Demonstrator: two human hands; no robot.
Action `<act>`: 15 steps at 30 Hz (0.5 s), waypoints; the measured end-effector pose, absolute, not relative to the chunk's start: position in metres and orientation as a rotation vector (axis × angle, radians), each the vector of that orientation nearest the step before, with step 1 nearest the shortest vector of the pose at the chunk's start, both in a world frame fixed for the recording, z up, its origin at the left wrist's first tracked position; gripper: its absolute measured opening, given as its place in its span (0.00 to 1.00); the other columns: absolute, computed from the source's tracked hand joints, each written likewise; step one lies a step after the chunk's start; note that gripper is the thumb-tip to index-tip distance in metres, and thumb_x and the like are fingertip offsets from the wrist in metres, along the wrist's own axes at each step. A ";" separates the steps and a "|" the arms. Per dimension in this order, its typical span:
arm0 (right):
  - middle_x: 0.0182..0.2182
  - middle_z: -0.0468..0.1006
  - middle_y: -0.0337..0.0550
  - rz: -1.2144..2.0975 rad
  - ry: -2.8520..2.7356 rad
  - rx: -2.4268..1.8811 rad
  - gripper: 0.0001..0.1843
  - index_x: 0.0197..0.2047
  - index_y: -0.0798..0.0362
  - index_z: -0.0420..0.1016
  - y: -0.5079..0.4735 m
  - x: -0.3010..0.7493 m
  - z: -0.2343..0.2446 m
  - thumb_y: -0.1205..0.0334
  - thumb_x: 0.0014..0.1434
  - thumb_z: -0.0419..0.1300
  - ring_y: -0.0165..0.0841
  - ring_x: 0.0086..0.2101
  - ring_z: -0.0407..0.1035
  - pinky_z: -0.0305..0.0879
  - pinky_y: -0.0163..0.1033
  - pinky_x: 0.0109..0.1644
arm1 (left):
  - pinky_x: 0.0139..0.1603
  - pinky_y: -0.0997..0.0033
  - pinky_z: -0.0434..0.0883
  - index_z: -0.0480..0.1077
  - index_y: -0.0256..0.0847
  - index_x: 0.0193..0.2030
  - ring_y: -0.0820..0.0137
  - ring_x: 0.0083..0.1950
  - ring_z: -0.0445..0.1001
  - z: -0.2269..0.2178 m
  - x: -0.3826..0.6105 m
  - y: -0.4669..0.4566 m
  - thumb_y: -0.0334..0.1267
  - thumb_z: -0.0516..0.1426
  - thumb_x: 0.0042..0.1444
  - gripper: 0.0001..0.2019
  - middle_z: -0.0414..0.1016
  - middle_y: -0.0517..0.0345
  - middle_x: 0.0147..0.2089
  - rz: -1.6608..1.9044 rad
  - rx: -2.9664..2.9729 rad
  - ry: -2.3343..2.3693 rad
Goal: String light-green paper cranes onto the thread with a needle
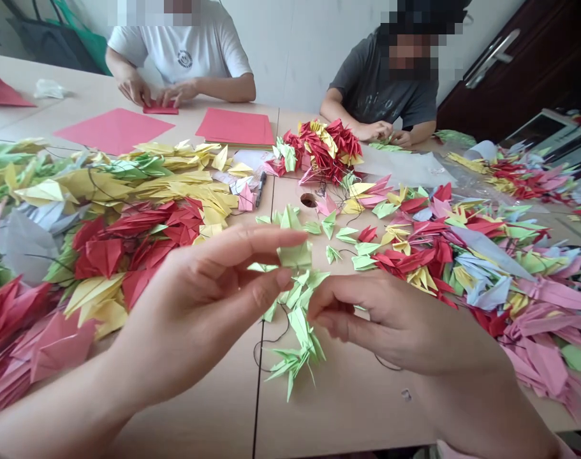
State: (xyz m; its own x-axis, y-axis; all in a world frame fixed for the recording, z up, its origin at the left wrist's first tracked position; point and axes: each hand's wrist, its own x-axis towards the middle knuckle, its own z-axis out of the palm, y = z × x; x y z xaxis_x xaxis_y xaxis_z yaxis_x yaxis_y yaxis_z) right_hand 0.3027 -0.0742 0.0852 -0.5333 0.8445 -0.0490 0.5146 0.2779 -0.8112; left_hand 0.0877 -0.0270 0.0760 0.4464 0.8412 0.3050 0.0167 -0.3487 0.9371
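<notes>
No words or numbers could be read. The white T-shirt (223,54) bore a round dark emblem (185,59), and the dark grey T-shirt (354,73) carried pale lettering (380,113), too blurred to make out.

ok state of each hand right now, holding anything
Left hand: holding green folded paper.
Right hand: fingers pinched closed; whether it holds anything can't be told.
</notes>
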 end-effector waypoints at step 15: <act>0.38 0.74 0.48 0.548 -2.859 -1.211 0.08 0.31 0.57 0.76 -0.072 0.258 0.007 0.73 0.62 0.59 0.42 0.43 0.65 0.62 0.46 0.44 | 0.24 0.82 0.76 0.80 0.53 0.46 0.72 0.30 0.81 0.074 0.098 -0.019 0.32 0.64 0.56 0.13 0.83 0.67 0.35 1.025 1.762 0.811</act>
